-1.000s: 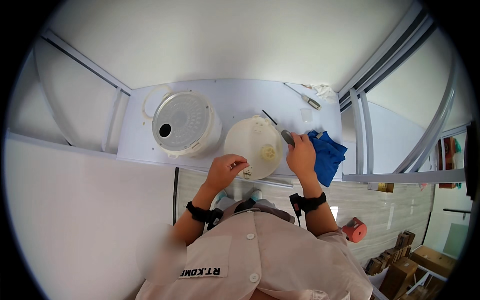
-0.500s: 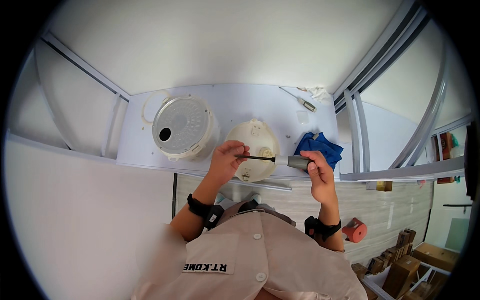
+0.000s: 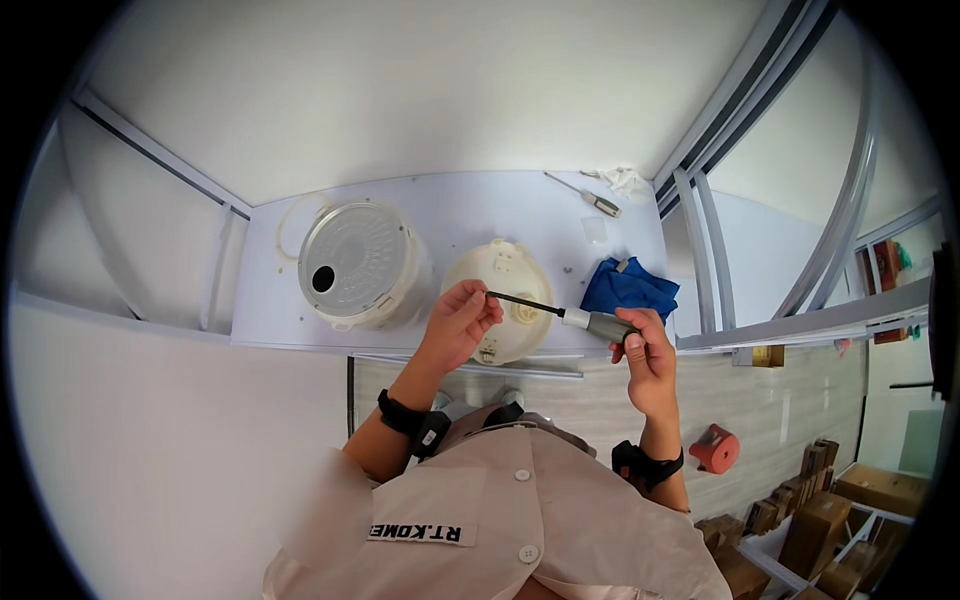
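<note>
My right hand (image 3: 646, 352) is closed around the grey handle of a screwdriver (image 3: 576, 318), held tilted with its handle end lower and nearer me. Its dark shaft points left to the fingertips of my left hand (image 3: 464, 320), which are pinched together at the tip. Anything small between those fingers is too tiny to make out. Below the shaft lies a round cream plastic lid (image 3: 470, 272), its inner side up, showing a round fitting in the middle and a metal piece on its near edge.
Left of the lid stands a pot-like appliance body (image 3: 360, 260) with a perforated metal top. A cream ring (image 3: 288, 232) lies behind it. To the right are a blue cloth (image 3: 628, 290), a small clear piece (image 3: 595, 231), another screwdriver (image 3: 600, 203) and crumpled white tissue (image 3: 625, 182). Metal frame bars border the table.
The screwdriver has tipped from nearly level to slanting, its tip higher and its handle lower. My right hand has shifted slightly toward me; my left fingers stay by the tip.
</note>
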A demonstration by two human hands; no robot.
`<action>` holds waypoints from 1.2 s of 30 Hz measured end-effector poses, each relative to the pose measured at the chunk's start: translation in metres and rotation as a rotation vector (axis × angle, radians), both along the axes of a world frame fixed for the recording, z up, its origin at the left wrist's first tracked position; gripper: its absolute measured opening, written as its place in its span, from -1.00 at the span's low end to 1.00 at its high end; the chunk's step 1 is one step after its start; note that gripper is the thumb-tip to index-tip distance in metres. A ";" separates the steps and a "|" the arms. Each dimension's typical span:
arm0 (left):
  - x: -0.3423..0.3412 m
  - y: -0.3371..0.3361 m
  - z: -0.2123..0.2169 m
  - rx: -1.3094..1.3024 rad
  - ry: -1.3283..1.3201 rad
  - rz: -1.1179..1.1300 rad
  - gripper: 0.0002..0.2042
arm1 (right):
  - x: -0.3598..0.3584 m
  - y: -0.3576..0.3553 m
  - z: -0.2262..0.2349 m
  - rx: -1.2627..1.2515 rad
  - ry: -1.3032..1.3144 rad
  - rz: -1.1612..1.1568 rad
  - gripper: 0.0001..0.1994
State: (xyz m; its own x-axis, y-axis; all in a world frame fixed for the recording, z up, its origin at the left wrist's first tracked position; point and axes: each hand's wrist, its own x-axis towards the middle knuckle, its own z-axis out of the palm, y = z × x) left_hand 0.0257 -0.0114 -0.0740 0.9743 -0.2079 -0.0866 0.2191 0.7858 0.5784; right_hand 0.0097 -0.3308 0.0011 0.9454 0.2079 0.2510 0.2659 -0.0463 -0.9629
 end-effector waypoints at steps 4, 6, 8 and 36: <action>-0.001 -0.001 0.005 0.024 0.013 -0.003 -0.90 | -0.001 -0.002 0.000 -0.026 -0.047 0.004 -0.68; -0.001 -0.002 0.002 0.021 0.021 -0.005 -0.90 | -0.003 -0.003 0.002 -0.055 -0.066 -0.001 -0.69; 0.000 -0.003 0.000 0.015 0.032 -0.004 -0.90 | -0.006 -0.003 0.010 -0.100 -0.065 -0.010 -0.70; -0.002 -0.005 0.000 0.120 0.208 0.035 -0.94 | 0.000 0.007 0.028 -0.281 -0.382 0.029 -0.76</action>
